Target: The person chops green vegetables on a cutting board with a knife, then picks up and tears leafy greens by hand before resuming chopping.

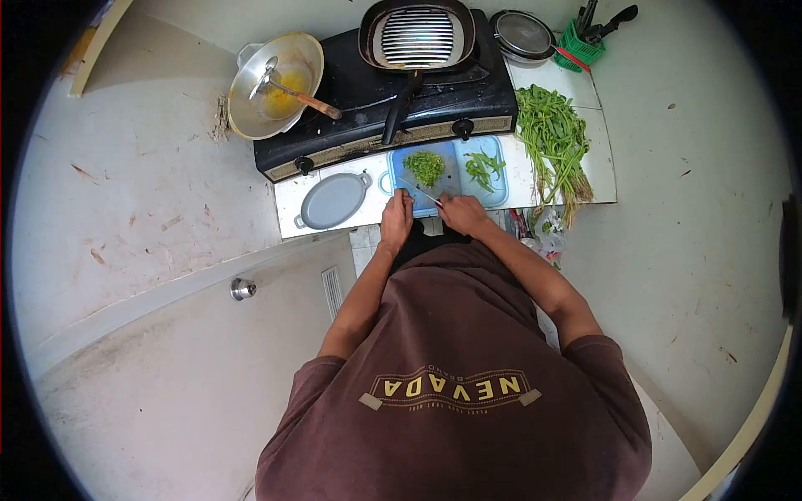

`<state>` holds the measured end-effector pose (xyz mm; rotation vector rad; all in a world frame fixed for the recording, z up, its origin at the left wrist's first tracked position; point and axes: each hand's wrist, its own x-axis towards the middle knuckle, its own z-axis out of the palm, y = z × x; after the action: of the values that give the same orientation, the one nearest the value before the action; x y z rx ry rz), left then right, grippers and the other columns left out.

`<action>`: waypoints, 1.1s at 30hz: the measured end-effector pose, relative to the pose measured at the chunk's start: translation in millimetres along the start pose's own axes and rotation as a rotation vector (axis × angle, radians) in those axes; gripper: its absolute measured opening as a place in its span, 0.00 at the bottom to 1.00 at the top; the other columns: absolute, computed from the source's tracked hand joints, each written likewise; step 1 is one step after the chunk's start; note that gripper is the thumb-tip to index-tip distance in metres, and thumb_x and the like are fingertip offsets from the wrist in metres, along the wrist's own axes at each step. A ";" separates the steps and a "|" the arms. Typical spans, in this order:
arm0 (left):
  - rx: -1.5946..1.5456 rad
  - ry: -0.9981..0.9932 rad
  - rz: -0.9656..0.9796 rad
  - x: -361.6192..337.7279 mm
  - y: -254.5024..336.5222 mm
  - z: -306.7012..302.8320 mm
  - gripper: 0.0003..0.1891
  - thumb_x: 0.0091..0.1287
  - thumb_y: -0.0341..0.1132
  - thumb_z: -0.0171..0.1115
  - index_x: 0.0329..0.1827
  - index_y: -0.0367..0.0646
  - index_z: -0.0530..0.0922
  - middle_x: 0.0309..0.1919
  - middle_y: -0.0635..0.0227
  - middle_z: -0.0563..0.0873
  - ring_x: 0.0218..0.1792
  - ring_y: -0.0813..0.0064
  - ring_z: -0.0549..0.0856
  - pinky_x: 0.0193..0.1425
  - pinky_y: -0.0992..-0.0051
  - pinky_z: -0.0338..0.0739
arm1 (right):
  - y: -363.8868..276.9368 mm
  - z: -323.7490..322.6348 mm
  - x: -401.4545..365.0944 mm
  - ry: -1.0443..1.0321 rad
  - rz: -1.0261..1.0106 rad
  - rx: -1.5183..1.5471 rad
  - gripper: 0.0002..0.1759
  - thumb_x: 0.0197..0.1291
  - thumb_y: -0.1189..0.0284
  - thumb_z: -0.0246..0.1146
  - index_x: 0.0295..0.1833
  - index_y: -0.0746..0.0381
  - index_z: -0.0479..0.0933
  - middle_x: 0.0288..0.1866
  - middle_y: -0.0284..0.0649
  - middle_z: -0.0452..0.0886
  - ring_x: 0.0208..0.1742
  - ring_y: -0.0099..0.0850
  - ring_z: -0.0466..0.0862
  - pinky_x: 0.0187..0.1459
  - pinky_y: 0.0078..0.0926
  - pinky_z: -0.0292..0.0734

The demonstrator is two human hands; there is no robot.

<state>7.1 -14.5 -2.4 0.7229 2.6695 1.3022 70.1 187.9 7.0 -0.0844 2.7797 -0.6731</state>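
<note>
In my right hand (462, 215) is a knife (422, 193), its blade slanting toward the left over the front of the blue cutting board (452, 174). My left hand (398, 215) is closed at the board's front left edge, near the knife's tip; whatever its fingers pinch is hidden. Behind the blade lies a heap of finely chopped greens (424, 168). Some loose green leaves (484, 169) rest on the lighter right side of the board.
Left of the board lies a grey oval plate (334, 201). Leafy stalks with roots (553, 138) cover the right counter. Behind, a black stove (351, 108) bears a wok (238, 104) with a ladle (309, 102) and a grill pan (368, 46). A green basket (576, 50) holds utensils.
</note>
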 end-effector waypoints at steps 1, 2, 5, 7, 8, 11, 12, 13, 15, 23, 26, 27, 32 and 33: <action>-0.017 0.001 -0.018 0.1 -1.3 1.2 0.09 0.72 0.22 0.61 0.51 0.36 0.72 0.37 0.49 0.85 0.40 0.47 0.87 0.44 0.55 0.81 | -0.7 1.4 -0.8 -0.003 -0.016 0.008 0.21 0.76 0.58 0.54 0.48 0.67 0.76 0.29 0.56 0.86 0.34 0.55 0.88 0.38 0.53 0.83; -0.035 0.001 -0.037 -0.3 -2.5 2.7 0.10 0.72 0.22 0.61 0.52 0.36 0.72 0.37 0.49 0.86 0.40 0.47 0.87 0.44 0.55 0.81 | -1.1 2.8 -2.2 -0.006 -0.032 0.017 0.21 0.76 0.57 0.54 0.48 0.67 0.76 0.30 0.56 0.86 0.34 0.55 0.88 0.38 0.53 0.83; -0.074 0.014 -0.088 3.8 4.5 2.3 0.08 0.71 0.22 0.62 0.50 0.34 0.74 0.37 0.49 0.85 0.40 0.47 0.86 0.45 0.55 0.80 | -4.9 -1.1 -7.7 -0.007 -0.049 0.029 0.21 0.76 0.57 0.54 0.49 0.67 0.77 0.30 0.56 0.86 0.34 0.56 0.88 0.39 0.54 0.83; 0.068 0.015 0.003 4.8 1.5 1.5 0.06 0.70 0.23 0.62 0.47 0.34 0.77 0.36 0.50 0.83 0.39 0.47 0.85 0.45 0.55 0.80 | -5.2 -0.8 -8.3 -0.013 -0.037 0.031 0.21 0.76 0.57 0.54 0.49 0.67 0.77 0.30 0.56 0.86 0.34 0.56 0.88 0.39 0.54 0.83; 0.139 0.016 0.048 4.3 0.2 1.2 0.05 0.70 0.23 0.62 0.46 0.34 0.78 0.35 0.50 0.83 0.39 0.47 0.84 0.45 0.55 0.79 | -5.1 -0.6 -8.8 -0.017 -0.031 0.033 0.21 0.76 0.57 0.54 0.49 0.67 0.77 0.30 0.56 0.86 0.34 0.56 0.88 0.39 0.54 0.83; 0.080 0.036 0.022 2.4 2.7 -0.4 0.03 0.69 0.24 0.63 0.42 0.34 0.82 0.34 0.50 0.81 0.39 0.47 0.83 0.46 0.55 0.78 | -1.9 5.6 -7.9 -0.017 -0.029 0.053 0.21 0.76 0.57 0.53 0.48 0.67 0.77 0.30 0.56 0.86 0.34 0.57 0.88 0.39 0.54 0.82; 0.078 0.028 0.015 2.1 3.7 -0.9 0.03 0.69 0.24 0.63 0.41 0.34 0.83 0.34 0.50 0.81 0.39 0.47 0.83 0.46 0.55 0.78 | -3.2 3.7 -8.8 -0.016 -0.028 0.055 0.21 0.76 0.57 0.53 0.48 0.67 0.77 0.30 0.56 0.86 0.34 0.57 0.88 0.39 0.54 0.82; 0.075 0.021 0.008 1.8 4.7 -1.4 0.03 0.69 0.24 0.64 0.41 0.34 0.83 0.34 0.50 0.81 0.39 0.47 0.83 0.46 0.55 0.78 | -4.3 1.7 -10.0 -0.016 -0.027 0.058 0.21 0.76 0.57 0.53 0.48 0.67 0.77 0.30 0.57 0.86 0.34 0.57 0.88 0.39 0.55 0.82; 0.078 0.017 0.010 1.5 4.3 -0.7 0.04 0.69 0.24 0.64 0.41 0.34 0.84 0.34 0.50 0.81 0.39 0.47 0.83 0.46 0.55 0.78 | -5.7 -1.9 -10.6 -0.020 -0.027 0.059 0.21 0.76 0.57 0.53 0.48 0.67 0.77 0.30 0.57 0.85 0.35 0.57 0.88 0.40 0.55 0.82; 0.115 0.015 0.066 -0.1 -0.4 1.1 0.05 0.67 0.23 0.65 0.43 0.33 0.85 0.35 0.50 0.81 0.40 0.48 0.83 0.46 0.55 0.79 | -8.3 0.5 -11.8 -0.041 -0.038 0.024 0.21 0.76 0.57 0.54 0.49 0.68 0.76 0.30 0.56 0.86 0.34 0.57 0.88 0.40 0.54 0.82; 0.140 0.006 0.090 -0.2 -1.8 1.2 0.05 0.66 0.22 0.65 0.43 0.33 0.85 0.36 0.51 0.82 0.41 0.48 0.83 0.47 0.56 0.79 | -4.1 14.9 -6.0 -0.036 -0.025 -0.005 0.21 0.76 0.57 0.54 0.48 0.68 0.75 0.30 0.55 0.86 0.34 0.56 0.88 0.40 0.54 0.83; 0.145 0.009 0.098 -1.1 -1.3 0.4 0.05 0.66 0.22 0.65 0.43 0.33 0.85 0.36 0.51 0.82 0.41 0.49 0.83 0.47 0.56 0.79 | -8.1 12.3 -4.0 -0.038 -0.024 -0.006 0.21 0.76 0.58 0.54 0.48 0.69 0.75 0.30 0.55 0.87 0.35 0.56 0.88 0.41 0.54 0.83; 0.159 0.002 0.142 -4.2 -5.1 -1.2 0.08 0.65 0.20 0.65 0.46 0.34 0.86 0.38 0.52 0.83 0.42 0.50 0.84 0.48 0.57 0.80 | -13.3 11.9 4.8 -0.030 -0.041 -0.007 0.21 0.76 0.58 0.54 0.47 0.69 0.75 0.31 0.55 0.87 0.35 0.56 0.89 0.41 0.52 0.83; 0.155 -0.003 0.139 -4.9 -5.6 -1.9 0.08 0.65 0.20 0.64 0.46 0.34 0.86 0.38 0.52 0.83 0.42 0.50 0.84 0.48 0.57 0.80 | -11.3 13.0 3.1 -0.035 -0.033 -0.003 0.21 0.76 0.58 0.54 0.47 0.69 0.75 0.31 0.55 0.87 0.35 0.56 0.89 0.41 0.52 0.83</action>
<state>8.9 -21.0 -6.1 0.9428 2.7856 1.1297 70.6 171.7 0.3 -0.1416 2.7510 -0.6692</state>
